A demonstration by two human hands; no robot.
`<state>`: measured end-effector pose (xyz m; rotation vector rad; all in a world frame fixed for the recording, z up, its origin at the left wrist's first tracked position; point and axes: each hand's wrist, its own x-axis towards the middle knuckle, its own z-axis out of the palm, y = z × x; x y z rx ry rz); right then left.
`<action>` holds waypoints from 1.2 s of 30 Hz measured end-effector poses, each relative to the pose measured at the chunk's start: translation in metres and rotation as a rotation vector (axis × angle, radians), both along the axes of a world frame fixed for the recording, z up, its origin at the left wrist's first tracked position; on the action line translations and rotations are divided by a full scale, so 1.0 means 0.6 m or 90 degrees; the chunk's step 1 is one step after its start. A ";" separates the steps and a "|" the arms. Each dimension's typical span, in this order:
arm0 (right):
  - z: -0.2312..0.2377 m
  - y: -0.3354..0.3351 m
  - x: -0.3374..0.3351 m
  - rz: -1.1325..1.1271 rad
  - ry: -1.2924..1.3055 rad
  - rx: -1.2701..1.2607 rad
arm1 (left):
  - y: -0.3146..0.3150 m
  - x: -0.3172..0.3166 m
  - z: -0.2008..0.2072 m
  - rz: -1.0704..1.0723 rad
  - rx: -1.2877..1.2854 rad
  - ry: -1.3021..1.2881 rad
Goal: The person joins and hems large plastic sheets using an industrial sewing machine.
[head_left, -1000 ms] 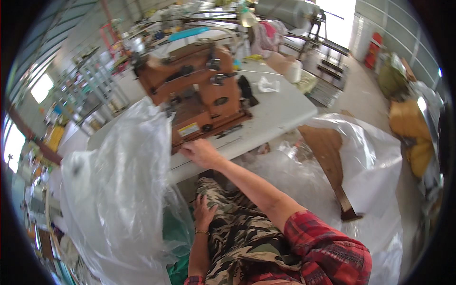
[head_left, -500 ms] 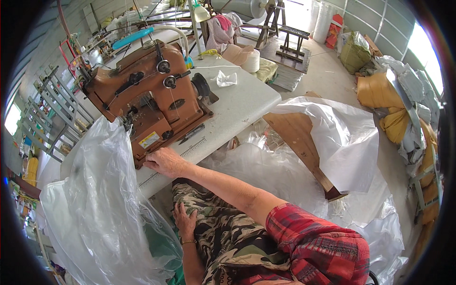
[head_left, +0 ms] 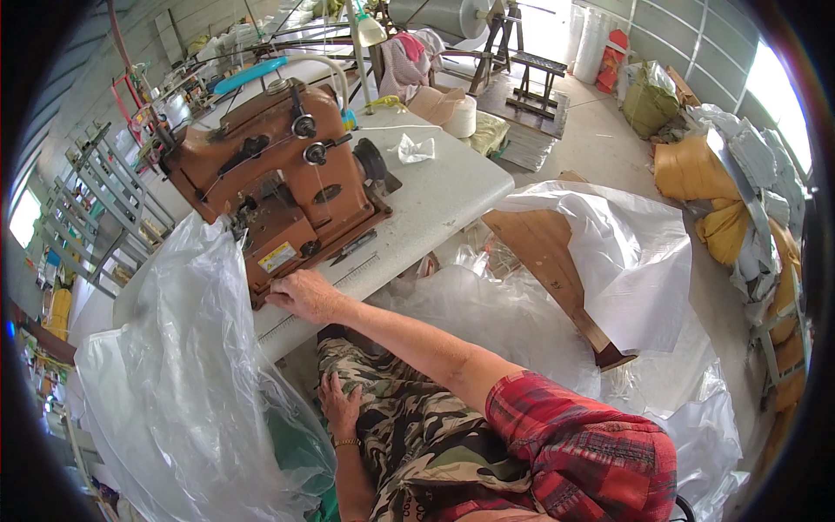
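Observation:
A brown industrial sewing machine (head_left: pixel 287 187) stands on a pale table (head_left: pixel 426 178) with a ruler scale along its front edge. My right hand (head_left: pixel 304 296) rests at the near lower corner of the machine's base, its fingers curled in; whatever they may grip is hidden. On the camouflage cloth (head_left: pixel 391 391) over my leg lies my left hand (head_left: pixel 339 404), fingers apart and holding nothing. Clear plastic sheeting (head_left: pixel 174 348) drapes down from beside the needle area, left of both hands. A dark slim tool, perhaps small snips (head_left: pixel 352 245), lies just in front of the machine.
White crumpled scrap (head_left: pixel 416 148) and a white thread cone (head_left: pixel 461 115) sit toward the table's far side. To the right, white sheeting (head_left: pixel 635 261) covers part of a wooden board (head_left: pixel 544 261). Grey metal racks (head_left: pixel 113 200) stand at left; yellow and white bundles (head_left: pixel 696 165) line the right wall.
The view has shifted very slightly. Both hands, the machine and the sheeting keep the same places relative to one another.

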<state>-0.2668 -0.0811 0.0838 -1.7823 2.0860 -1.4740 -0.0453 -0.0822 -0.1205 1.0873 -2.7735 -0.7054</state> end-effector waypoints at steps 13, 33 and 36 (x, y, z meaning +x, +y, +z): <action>-0.009 -0.036 0.014 -0.083 0.106 0.054 | -0.002 0.005 -0.048 0.009 0.073 0.123; -0.008 -0.069 0.052 -0.146 0.255 0.178 | -0.004 -0.002 -0.110 0.010 0.001 0.145; -0.011 -0.075 0.058 -0.145 0.258 0.190 | -0.006 0.005 -0.107 0.015 0.002 0.136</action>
